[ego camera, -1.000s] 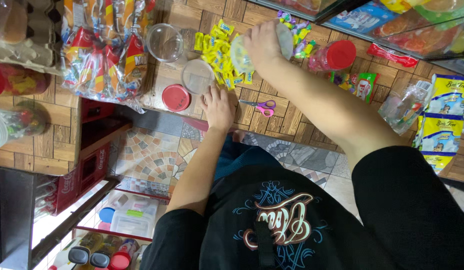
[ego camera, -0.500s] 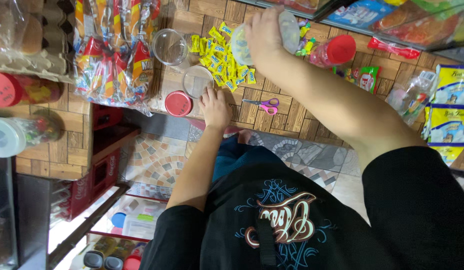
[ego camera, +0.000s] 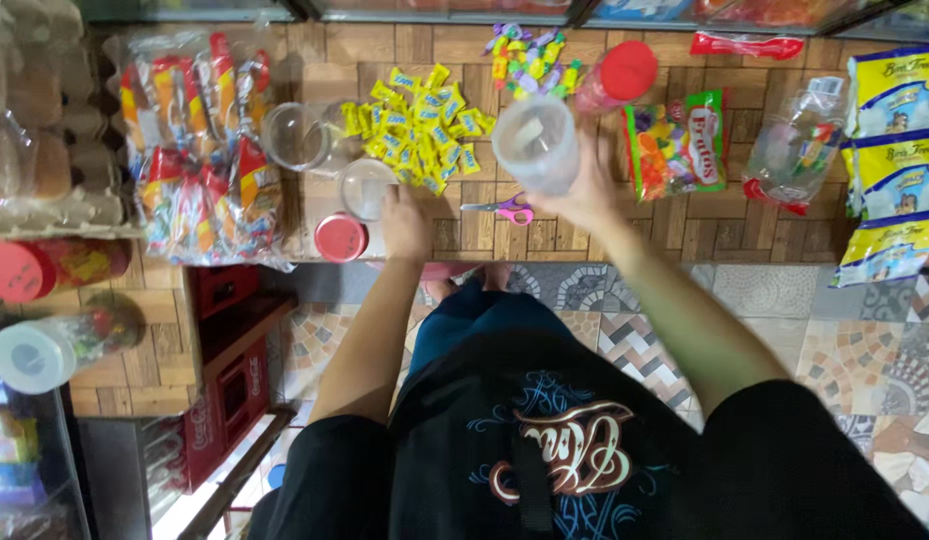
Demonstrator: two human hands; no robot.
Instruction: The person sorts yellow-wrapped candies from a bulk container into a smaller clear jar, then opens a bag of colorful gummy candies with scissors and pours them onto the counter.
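1. Far left: a red-lidded jar (ego camera: 45, 268) and a white-lidded jar (ego camera: 55, 345) lie on their sides on the wooden counter (ego camera: 485, 235).
2. A snack bag (ego camera: 195, 150) lies on the counter; just right of it stands an open clear jar (ego camera: 295, 135).
3. A red lid (ego camera: 341, 237) lies by the counter edge; a clear lid (ego camera: 366, 187) sits just above it.
4. Left hand (ego camera: 405, 225) rests flat on the counter, fingers loosely spread, fingertips touching the clear lid.
5. Yellow candies (ego camera: 415, 130) lie heaped at centre; scissors (ego camera: 505, 208) lie below them.
6. Right hand (ego camera: 585, 190) holds a clear tub (ego camera: 535, 140) above the counter, fingers wrapped around its side, opening facing the camera.
7. Right: a red-capped jar (ego camera: 610, 80), a green candy pack (ego camera: 680, 140), yellow packets (ego camera: 895, 160).
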